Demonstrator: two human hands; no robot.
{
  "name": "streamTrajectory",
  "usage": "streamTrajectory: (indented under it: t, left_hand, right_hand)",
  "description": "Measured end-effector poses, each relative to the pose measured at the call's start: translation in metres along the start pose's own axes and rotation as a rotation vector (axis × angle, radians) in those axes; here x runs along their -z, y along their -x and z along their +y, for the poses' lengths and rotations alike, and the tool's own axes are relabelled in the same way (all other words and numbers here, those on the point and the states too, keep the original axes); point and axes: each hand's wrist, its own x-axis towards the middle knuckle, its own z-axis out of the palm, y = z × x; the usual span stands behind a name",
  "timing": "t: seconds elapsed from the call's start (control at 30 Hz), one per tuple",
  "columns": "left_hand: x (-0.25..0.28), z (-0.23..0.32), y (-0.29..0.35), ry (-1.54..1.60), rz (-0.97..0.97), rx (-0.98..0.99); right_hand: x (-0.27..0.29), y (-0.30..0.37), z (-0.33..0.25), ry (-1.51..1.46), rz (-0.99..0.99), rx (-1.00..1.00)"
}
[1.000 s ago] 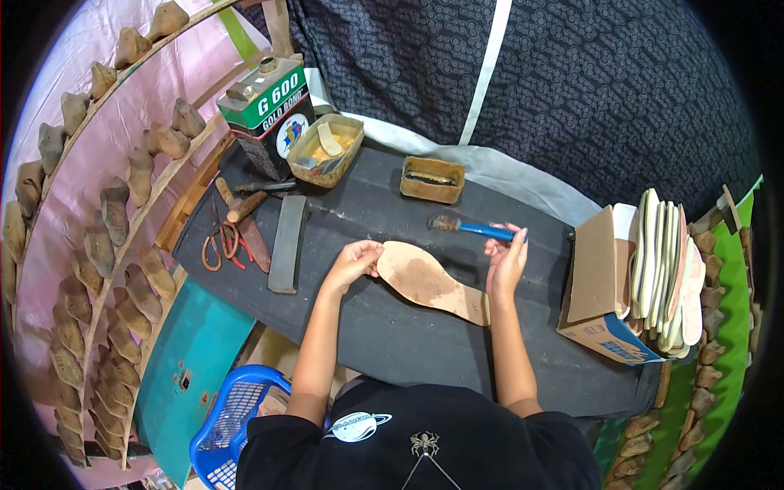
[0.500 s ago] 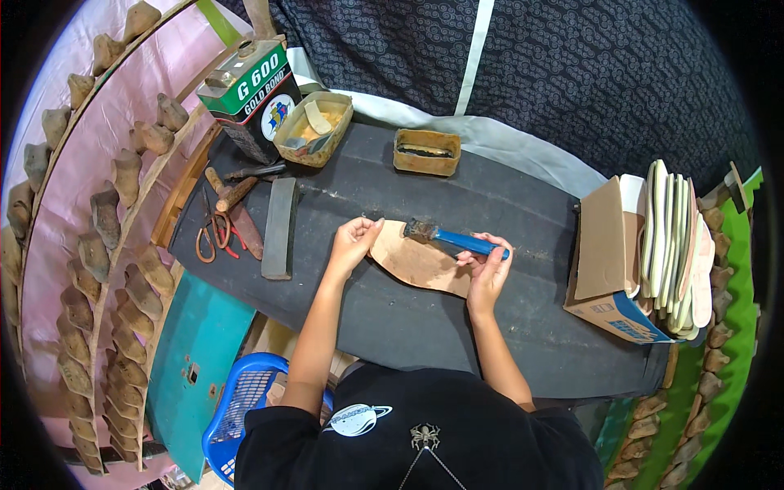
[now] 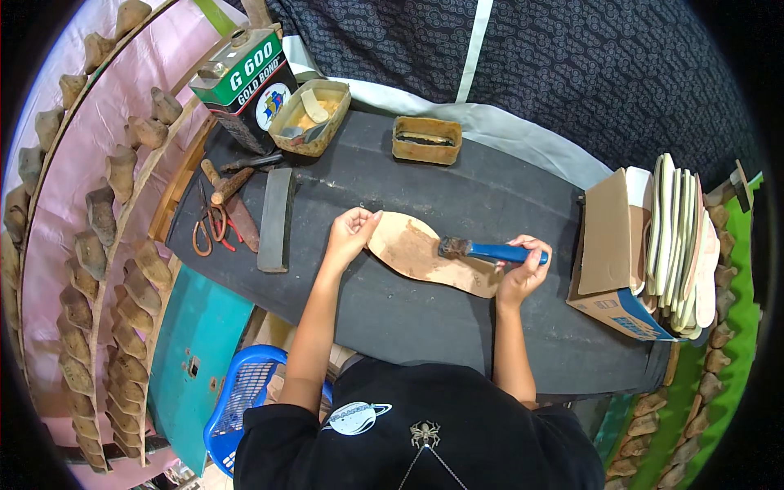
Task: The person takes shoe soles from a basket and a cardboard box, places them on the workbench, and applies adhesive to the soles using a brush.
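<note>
A tan shoe insole [image 3: 408, 249] lies at a slant on the black tabletop, with darker, damp-looking patches across its face. My left hand [image 3: 353, 233] pinches its rounded left end between thumb and fingers. In my right hand [image 3: 527, 269] is a brush [image 3: 502, 252] with a blue handle. The brush's dark head rests on or just over the middle of the insole, and my fingers wrap the handle's far right end. The insole's narrower right end reaches to just beside my right hand.
A small tan tub [image 3: 426, 140] stands at the back. Back left are a metal can [image 3: 245, 90], a plastic tub [image 3: 309, 118], scissors [image 3: 214, 224], hammers and a grey block [image 3: 275, 220]. A cardboard box [image 3: 604, 245] of stacked insoles [image 3: 682, 237] stands right. Shoe lasts [image 3: 102, 212] line shelves.
My right hand has moved right and slightly down with the brush, from the insole's left part to its middle. More of the insole's left face shows. My left hand has hardly moved.
</note>
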Motion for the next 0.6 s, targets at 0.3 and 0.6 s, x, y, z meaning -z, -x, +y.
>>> streamTrajectory:
  t: [0.3, 0.6]
  left_hand:
    - [0.000, 0.002, 0.001, -0.011, -0.042, -0.026]
    - [0.002, -0.005, -0.001, -0.075, -0.049, -0.046]
  right_hand:
    - [-0.024, 0.014, 0.011, -0.169, -0.193, -0.276]
    - [-0.004, 0.004, 0.009, -0.007, -0.094, -0.081]
